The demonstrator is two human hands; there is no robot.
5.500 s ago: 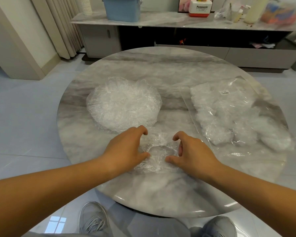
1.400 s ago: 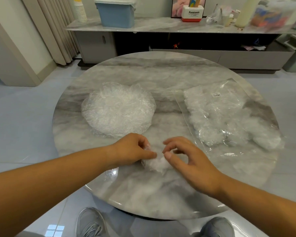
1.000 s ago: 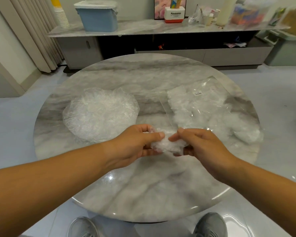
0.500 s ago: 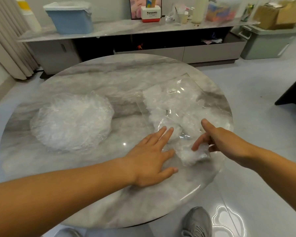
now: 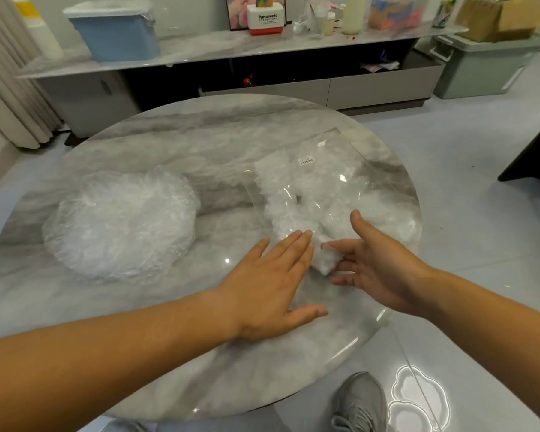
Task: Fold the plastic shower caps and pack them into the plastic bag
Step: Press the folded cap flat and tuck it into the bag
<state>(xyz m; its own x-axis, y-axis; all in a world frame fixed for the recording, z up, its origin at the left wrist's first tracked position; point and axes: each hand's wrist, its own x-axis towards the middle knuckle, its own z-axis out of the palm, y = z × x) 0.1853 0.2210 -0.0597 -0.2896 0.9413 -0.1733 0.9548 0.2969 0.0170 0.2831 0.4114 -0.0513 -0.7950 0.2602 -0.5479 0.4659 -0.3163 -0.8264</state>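
A clear plastic bag (image 5: 331,179) with several folded shower caps inside lies on the right half of the round marble table (image 5: 200,135). At its near opening sits a small folded shower cap (image 5: 323,261). My right hand (image 5: 378,266) has straight fingers above and below this cap, with the thumb raised away from it. To the cap's left, my left hand (image 5: 272,288) lies flat with straight fingers, their tips at the bag's near edge. A round pile of unfolded shower caps (image 5: 122,226) rests on the table's left half.
The table's near and right edges are close to both hands. A long low cabinet (image 5: 262,48) behind the table carries a blue bin (image 5: 116,32), bottles and boxes. A grey bin (image 5: 477,67) stands at the back right. My shoes show below the table.
My right hand has carried the folded cap from the table's middle to the bag's opening and spread its fingers. The left hand let go of the cap and now lies flat.
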